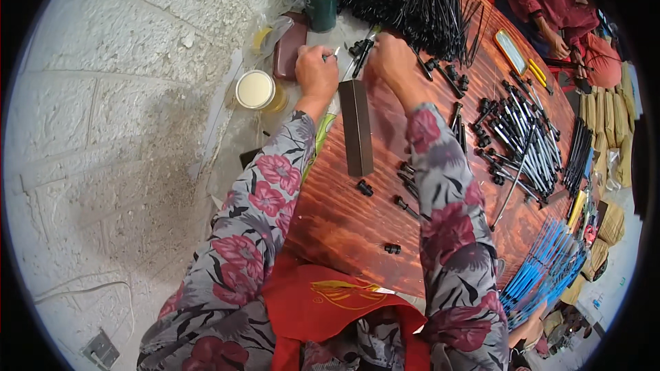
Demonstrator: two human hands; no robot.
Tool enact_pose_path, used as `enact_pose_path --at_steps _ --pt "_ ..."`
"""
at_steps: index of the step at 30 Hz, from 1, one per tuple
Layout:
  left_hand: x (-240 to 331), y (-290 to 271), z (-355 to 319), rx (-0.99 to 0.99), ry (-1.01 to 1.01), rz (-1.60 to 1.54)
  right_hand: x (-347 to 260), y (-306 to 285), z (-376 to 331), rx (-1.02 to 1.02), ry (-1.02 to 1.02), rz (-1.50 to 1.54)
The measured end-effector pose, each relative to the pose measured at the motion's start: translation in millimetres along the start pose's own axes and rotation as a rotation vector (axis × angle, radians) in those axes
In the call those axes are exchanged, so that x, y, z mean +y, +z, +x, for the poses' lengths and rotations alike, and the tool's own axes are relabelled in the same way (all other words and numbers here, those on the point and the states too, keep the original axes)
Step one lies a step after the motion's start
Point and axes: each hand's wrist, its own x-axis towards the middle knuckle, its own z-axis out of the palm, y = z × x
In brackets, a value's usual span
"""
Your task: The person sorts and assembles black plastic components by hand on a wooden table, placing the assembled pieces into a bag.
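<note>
My left hand [317, 72] is closed beside a maroon case. A small dark thing with a pale, shiny tip [336, 52] pokes out of its fingers, too small to name. To its right, my right hand [393, 62] is curled closed, its fingertips mostly hidden, so what it grips cannot be made out. Between the hands lie thin black rods with black plastic fittings [360, 49]. Just below them a long dark brown box-like bar [357, 130] rests on the reddish wooden table [330, 223].
A dark green lidded tumbler [319, 0] and a jar with a cream lid [255, 90] stand on the left. Black bristly strands [412, 7] heap at the back. Metal rods with black ends [526, 137] and blue rods [543, 271] lie right. A person in red [557, 0] sits beyond.
</note>
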Motion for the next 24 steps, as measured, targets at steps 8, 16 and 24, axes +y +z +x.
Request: enact_pose_path --at_steps 8,16,24 --pt "51 1 10 0.093 0.036 0.076 -14 20 28 -0.113 0.097 -0.063" --pt "48 23 27 -0.283 0.049 0.237 -15 20 30 -0.085 0.138 -0.004" --pt "34 12 19 -0.086 -0.024 0.003 -21 7 18 -0.034 0.194 0.016"
